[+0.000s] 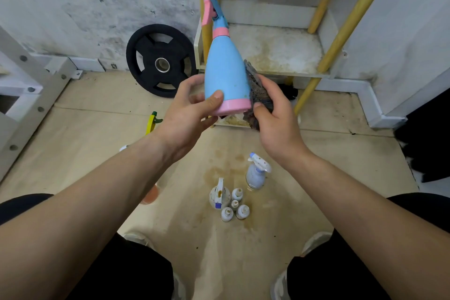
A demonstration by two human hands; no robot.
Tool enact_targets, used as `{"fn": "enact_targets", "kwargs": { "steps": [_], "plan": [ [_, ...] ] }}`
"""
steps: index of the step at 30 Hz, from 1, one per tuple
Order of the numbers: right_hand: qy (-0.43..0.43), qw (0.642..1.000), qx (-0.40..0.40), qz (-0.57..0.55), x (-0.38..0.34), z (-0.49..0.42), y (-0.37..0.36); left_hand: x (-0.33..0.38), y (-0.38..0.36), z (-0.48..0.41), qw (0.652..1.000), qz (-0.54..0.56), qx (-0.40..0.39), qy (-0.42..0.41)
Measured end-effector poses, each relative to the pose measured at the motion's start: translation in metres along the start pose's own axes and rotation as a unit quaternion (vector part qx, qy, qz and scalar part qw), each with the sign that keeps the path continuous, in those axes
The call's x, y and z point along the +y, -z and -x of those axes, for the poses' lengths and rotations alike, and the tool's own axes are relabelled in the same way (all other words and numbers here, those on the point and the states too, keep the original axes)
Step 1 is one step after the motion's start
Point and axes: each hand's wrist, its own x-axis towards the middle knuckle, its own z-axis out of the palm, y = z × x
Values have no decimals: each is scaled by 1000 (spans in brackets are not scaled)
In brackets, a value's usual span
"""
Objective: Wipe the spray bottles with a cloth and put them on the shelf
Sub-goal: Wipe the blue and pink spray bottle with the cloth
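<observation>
Above the stained floor (316,153), left hand (187,114) grips the light, slick blue bottle (226,73) low; right hand (275,124) pinches cloth (258,90) against it.

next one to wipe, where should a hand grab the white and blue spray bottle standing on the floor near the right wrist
Take the white and blue spray bottle around the narrow neck just under its trigger head, coming down from above. It stands upright on the floor with its rounded body widening below, and the small bottles crowd its near left side. The right hand is closest, though it now holds the cloth.
</observation>
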Motion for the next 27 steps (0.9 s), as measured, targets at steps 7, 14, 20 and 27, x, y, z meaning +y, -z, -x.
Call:
{"fn": "enact_targets", "kwargs": {
  "steps": [7,14,20,27],
  "plan": [
    [147,981,-45,115,-12,15,-10,0,-5,2,999,-9,23,-25],
    [24,1000,-16,3,-4,6,-5,3,-3,-1,999,15,35,-1],
    [37,999,-16,23,-7,8,-5,2,-2,1,1000,15,14,-9],
    [95,990,-44,95,-6,12,-12,-1,-4,0,997,-46,-2,-57]
  ]
}}
